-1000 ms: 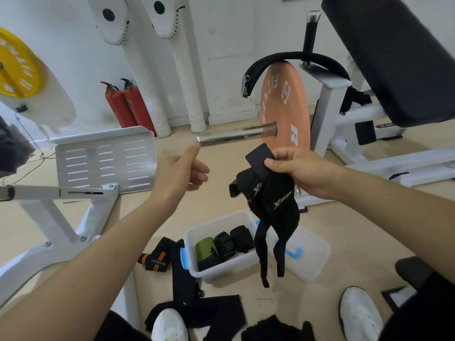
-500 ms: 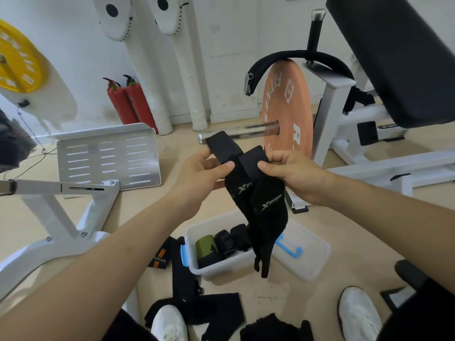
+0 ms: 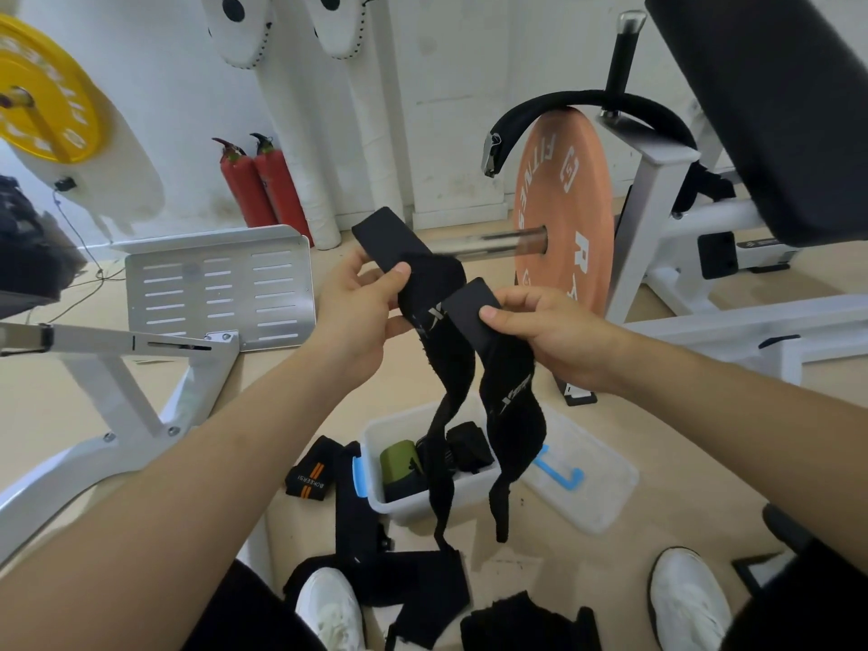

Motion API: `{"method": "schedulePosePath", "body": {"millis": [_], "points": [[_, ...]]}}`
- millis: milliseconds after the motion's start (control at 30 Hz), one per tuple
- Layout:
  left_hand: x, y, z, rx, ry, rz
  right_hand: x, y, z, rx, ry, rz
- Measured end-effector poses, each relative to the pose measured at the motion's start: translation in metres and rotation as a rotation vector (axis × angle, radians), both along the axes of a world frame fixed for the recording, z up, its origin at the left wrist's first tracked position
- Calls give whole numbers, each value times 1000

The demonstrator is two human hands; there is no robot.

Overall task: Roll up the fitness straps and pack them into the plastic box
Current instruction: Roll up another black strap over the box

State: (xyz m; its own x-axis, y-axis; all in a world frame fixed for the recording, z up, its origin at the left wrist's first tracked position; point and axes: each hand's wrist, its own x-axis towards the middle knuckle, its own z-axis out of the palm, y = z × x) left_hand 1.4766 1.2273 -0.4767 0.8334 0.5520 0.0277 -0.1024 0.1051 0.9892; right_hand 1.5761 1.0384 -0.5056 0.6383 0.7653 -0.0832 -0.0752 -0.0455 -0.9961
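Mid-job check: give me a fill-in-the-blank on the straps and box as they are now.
The left hand pinches the left strap, the right hand the right strap; both are ____.
In the plastic box, the only non-black roll is ____.
The lid lies ____ the box, not on it.
The striped strap on the floor has ____ stripes.
Missing: black; green; beside; orange.

Orange weight plate (image 3: 563,218), far right: "FITNES", cut off at the top, and "R". Orange-striped wrap (image 3: 310,476), near left floor: "BOKEERSI".

Bright even light, soft shadows; wide-angle edge bending, perhaps slight blur.
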Motion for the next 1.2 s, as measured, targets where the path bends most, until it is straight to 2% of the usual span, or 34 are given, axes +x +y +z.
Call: {"method": "schedulePosePath", "body": {"millis": [300, 567, 667, 767, 967, 1067, 1200], "points": [[-2, 13, 5, -223, -77, 42, -18, 23, -1, -16, 17, 77], [-8, 15, 5, -282, -94, 118, -25, 30, -6, 33, -119, -99], [-9, 16, 6, -275, -96, 153, -28, 29, -4, 69, -100, -141], [-9, 14, 6, -260, -111, 149, -25, 28, -3, -1, -161, -174], [-9, 6, 4, -216, -91, 149, -13, 19, -3, -217, -168, 19], [-9, 2, 3, -177, -79, 138, -9, 17, -7, -259, -224, 18], [-9, -5, 3, -98, -82, 55, -5, 11, -6, -256, -200, 52]]}}
